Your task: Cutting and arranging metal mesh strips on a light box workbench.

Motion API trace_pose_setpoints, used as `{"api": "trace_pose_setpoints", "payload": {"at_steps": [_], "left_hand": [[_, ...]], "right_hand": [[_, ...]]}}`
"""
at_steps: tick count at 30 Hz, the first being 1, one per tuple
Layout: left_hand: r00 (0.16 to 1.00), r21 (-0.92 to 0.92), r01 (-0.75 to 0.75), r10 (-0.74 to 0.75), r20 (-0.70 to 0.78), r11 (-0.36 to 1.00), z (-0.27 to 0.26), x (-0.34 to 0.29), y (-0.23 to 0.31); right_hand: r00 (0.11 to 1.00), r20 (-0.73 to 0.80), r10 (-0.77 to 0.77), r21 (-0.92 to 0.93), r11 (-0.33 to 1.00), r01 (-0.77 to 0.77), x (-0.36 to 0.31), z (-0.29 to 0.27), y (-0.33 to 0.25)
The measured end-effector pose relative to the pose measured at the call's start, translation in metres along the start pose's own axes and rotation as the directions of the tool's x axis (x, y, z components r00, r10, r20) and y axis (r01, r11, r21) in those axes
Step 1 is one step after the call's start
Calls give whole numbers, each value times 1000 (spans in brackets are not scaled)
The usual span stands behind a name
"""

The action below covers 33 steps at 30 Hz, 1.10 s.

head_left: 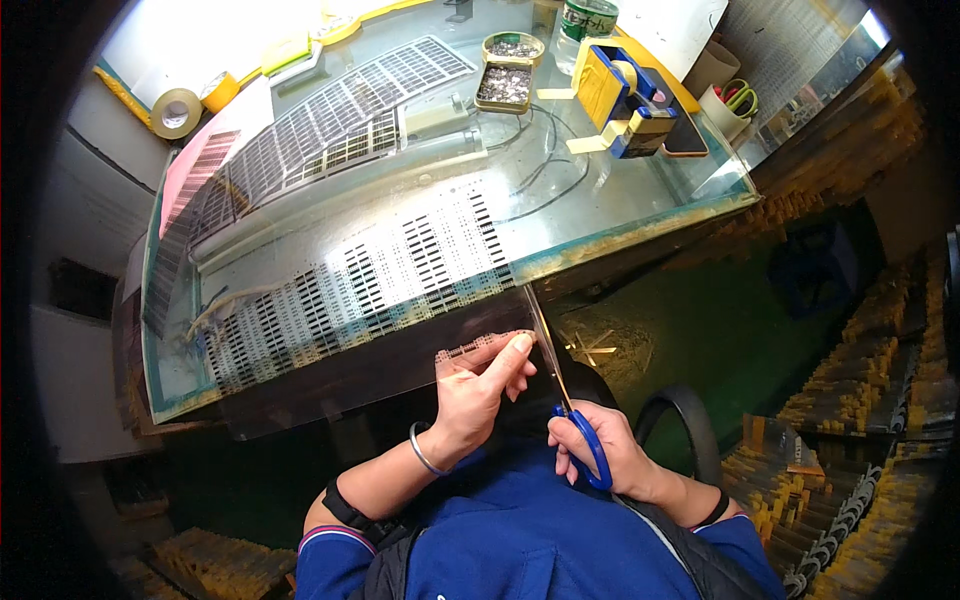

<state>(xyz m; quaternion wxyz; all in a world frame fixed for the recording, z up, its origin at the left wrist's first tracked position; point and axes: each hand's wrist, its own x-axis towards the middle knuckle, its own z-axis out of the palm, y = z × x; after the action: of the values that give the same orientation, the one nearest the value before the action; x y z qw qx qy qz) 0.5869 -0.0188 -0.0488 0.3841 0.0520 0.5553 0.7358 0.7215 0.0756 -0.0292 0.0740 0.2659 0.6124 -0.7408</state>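
Note:
My left hand (pixel 480 385) pinches the near right edge of a clear film sheet (pixel 420 255) printed with rows of black dashes. The sheet lies over the glass tabletop and hangs past its front edge toward me. My right hand (pixel 615 450) grips a pair of scissors (pixel 590 445) by their blue handles. Their long blades point away from me, along the film's right edge and just right of my left fingertips. Whether the blades are fully closed is hard to see.
On the glass table (pixel 640 225) lie more patterned film sheets (pixel 380 85). Toward the back are a tin of small pieces (pixel 504 86), a tape dispenser (pixel 625 100), a phone (pixel 687 140) and a cup (pixel 722 112) holding green-handled scissors. A tape roll (pixel 177 113) sits far left. Bundled strips (pixel 840 400) fill the right side.

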Motion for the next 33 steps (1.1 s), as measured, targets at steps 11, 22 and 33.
{"api": "trace_pose_setpoints", "payload": {"at_steps": [11, 22, 33], "left_hand": [[1000, 65, 10, -11, 20, 998, -5, -14, 0], [995, 91, -26, 17, 95, 995, -8, -22, -12], [991, 139, -51, 33, 133, 989, -8, -28, -18]], "right_hand": [[1000, -21, 11, 13, 1000, -11, 0, -1, -3], [1000, -16, 16, 2, 1000, -16, 2, 0, -6], [999, -34, 42, -16, 999, -42, 0, -1, -9]]}}
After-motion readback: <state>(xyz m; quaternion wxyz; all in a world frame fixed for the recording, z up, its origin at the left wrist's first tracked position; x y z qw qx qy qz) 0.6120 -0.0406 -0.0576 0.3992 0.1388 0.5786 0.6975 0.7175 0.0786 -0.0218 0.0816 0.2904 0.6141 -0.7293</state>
